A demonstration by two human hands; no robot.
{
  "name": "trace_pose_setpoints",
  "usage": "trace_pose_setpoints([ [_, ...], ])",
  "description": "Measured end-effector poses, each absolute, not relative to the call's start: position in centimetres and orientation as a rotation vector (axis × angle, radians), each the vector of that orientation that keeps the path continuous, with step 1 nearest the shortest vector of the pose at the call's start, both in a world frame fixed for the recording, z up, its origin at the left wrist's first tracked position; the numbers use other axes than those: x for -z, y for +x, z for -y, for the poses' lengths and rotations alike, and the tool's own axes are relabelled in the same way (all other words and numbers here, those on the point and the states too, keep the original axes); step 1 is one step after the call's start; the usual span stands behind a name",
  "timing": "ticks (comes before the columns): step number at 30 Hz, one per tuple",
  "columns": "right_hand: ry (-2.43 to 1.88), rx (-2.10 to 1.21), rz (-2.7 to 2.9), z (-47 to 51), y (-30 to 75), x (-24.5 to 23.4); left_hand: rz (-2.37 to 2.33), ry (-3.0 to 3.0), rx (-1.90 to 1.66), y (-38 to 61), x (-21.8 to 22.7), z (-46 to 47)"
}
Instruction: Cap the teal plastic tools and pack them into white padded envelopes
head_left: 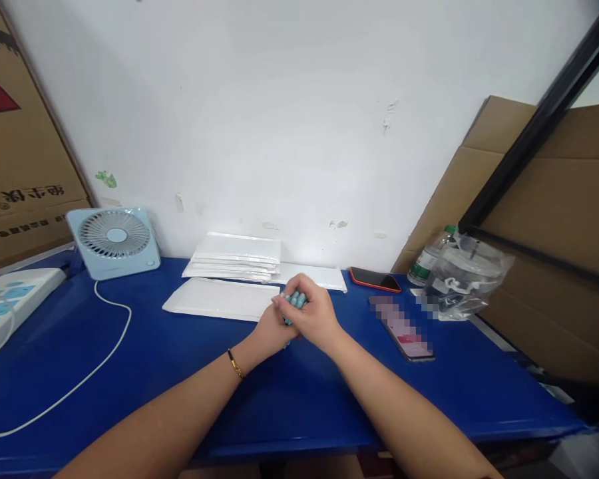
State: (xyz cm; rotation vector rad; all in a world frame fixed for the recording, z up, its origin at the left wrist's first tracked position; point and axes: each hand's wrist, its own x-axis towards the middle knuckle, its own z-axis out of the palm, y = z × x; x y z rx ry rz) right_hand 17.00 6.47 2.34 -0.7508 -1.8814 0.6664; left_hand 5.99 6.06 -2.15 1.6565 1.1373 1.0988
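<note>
My left hand [270, 330] and my right hand [315, 311] are pressed together over the middle of the table. Between them shows a cluster of light-blue, rounded pieces [298, 299]; their exact kind cannot be made out. Both hands are closed around this cluster, the right one on the upper side with its thumb across it. Most of the left fingers are hidden. Just behind and left of the hands lies a white padded envelope [219, 299]. A stack of similar white envelopes [237, 256] sits behind it, against the wall.
The blue table [130, 372] carries a light-blue fan [114, 243] with a white cable, and a white power strip [14, 306] at left. Rightward are a red-edged phone [375, 279], another phone [404, 332], a bottle [423, 263] and a bagged cup [462, 279]. Cardboard stands on both sides.
</note>
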Motion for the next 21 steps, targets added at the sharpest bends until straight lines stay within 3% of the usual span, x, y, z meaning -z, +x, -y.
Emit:
trace_pose_setpoints([
  [6,-0.767,-0.880,1.506,-7.7,17.7,-0.7,-1.025,1.640,-0.682,5.6,2.7,-5.7],
  [9,-0.773,-0.872,1.571,-8.3,19.3,-1.2,-1.131,1.626,-0.646,5.0,2.3,-5.9],
  [11,-0.798,-0.653,1.847,-8.1,20.6,-2.1,-1.289,1.722,-0.654,4.2,1.8,-6.1],
  [16,-0.792,0.317,2.587,-6.9,21.3,-2.8,-1.558,2.005,-0.471,2.6,1.0,-5.8],
  [18,-0.943,0.483,2.703,-6.9,20.5,-1.7,-1.562,2.058,-0.349,2.6,0.9,-5.4],
  [21,-1.157,0.459,2.775,-7.2,19.7,0.1,-1.564,2.070,-0.235,2.8,1.0,-4.9],
])
